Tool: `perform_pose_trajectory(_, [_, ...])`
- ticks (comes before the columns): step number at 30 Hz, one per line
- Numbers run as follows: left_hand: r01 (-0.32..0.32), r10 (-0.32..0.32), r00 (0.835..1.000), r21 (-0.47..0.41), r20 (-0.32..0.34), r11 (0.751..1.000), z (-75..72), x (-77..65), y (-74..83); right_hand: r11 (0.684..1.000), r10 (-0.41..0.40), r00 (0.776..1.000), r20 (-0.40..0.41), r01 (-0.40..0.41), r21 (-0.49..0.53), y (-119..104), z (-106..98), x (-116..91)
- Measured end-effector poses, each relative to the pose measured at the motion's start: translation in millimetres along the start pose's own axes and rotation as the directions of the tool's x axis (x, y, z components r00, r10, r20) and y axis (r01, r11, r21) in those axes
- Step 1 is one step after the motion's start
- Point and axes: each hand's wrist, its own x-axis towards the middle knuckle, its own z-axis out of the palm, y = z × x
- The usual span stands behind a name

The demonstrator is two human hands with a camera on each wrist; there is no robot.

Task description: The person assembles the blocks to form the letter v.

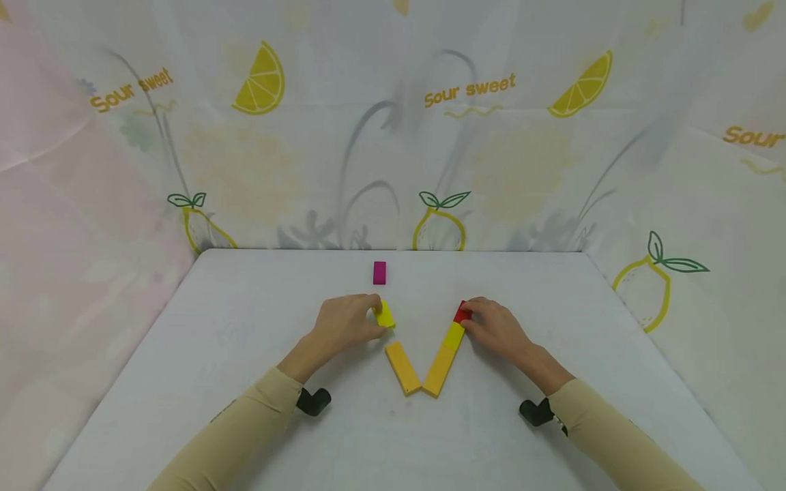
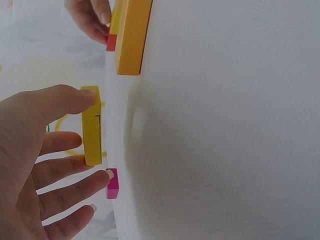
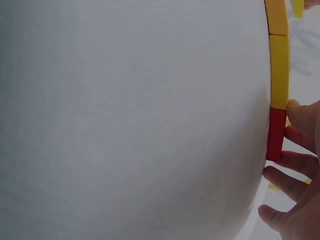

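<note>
Nearby, magenta block point(image 1: 379, 273) beyond yellow block point(image 1: 385, 316) in left fingers point(image 2: 75, 191).

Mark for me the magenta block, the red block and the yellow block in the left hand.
Magenta block point(image 1: 379, 273), head view: middle of its visible surface.
Red block point(image 3: 276, 135), right wrist view: middle of its camera-facing side.
Held yellow block point(image 2: 91, 130), left wrist view: middle of its camera-facing side.
</note>
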Motion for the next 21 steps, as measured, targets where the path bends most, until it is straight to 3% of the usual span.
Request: perform_pose_trajectory(21, [0.015, -0.015, 0.998, -0.003, 0.055, 1.000, 10.3, -4.6, 2.5, 1.000, 0.014, 1.000, 0.016, -0.014, 0.014, -0.6, -0.7, -0.2])
